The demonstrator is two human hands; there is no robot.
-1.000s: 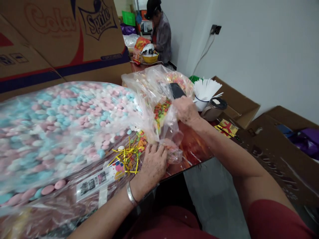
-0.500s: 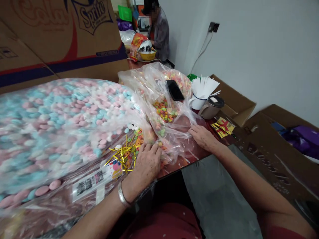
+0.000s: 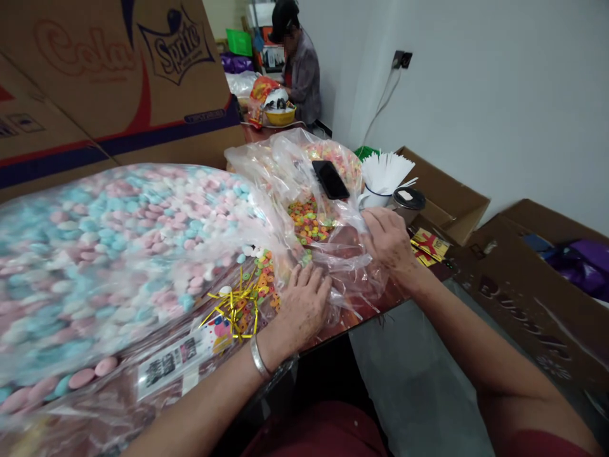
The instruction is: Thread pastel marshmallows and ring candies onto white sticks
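Note:
A clear plastic bag [image 3: 345,270] holding ring-shaped candies [image 3: 309,219] in green, yellow and orange lies crumpled near the table's front edge. My left hand [image 3: 307,298] rests palm down on its lower part, fingers stretched out. At its right side my right hand [image 3: 390,244] has its fingers bent onto the film and closed on it; the thumb is mostly hidden. Loose candy rings [image 3: 267,282] and gold twist ties [image 3: 233,304] lie left of my left hand. A big clear bag of pink, blue and white candies [image 3: 143,235] fills the left side.
A black phone [image 3: 330,179] lies on the bag. White strips stand in a white mug [image 3: 374,198], beside a lidded cup [image 3: 409,198]. Yellow-and-red packets [image 3: 429,246] lie farther right. Cardboard boxes [image 3: 514,273] stand at the right, and a person [image 3: 304,70] sits at the back.
My right hand has moved up and forward along the bag's right side, now covering part of the cup. My left hand has slid a little to the right over the film.

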